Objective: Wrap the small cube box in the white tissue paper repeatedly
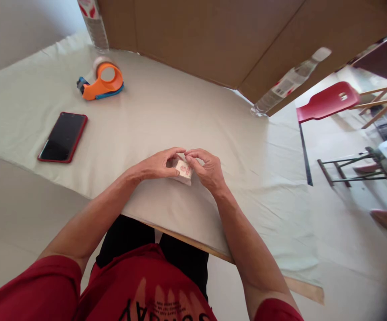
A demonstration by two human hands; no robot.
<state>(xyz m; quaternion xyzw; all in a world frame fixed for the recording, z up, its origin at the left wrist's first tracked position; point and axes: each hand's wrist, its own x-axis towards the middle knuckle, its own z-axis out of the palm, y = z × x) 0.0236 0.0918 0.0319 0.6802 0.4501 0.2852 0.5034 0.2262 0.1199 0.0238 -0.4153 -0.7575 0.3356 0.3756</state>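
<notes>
A small white packet (pixel 184 169) with red print, seemingly in clear plastic wrap, is held just above or on the table cloth near the front edge. My left hand (pixel 158 165) curves around its left side, thumb on the near side and fingers on the far side. At the packet's upper right edge, my right hand (pixel 208 168) is closed, with thumb and fingertips pinched together against it. What exactly lies between those right fingertips is too small to make out.
On the cloth-covered table (pixel 166 111) lie an orange tape dispenser (pixel 113 83) and a red-edged phone (pixel 63 137). Brown cardboard panels (pixel 196 40) stand behind, flanked by a left bottle (pixel 96 29) and a right bottle (pixel 290 82). A red chair (pixel 329 102) and a person's foot (pixel 385 220) are at right.
</notes>
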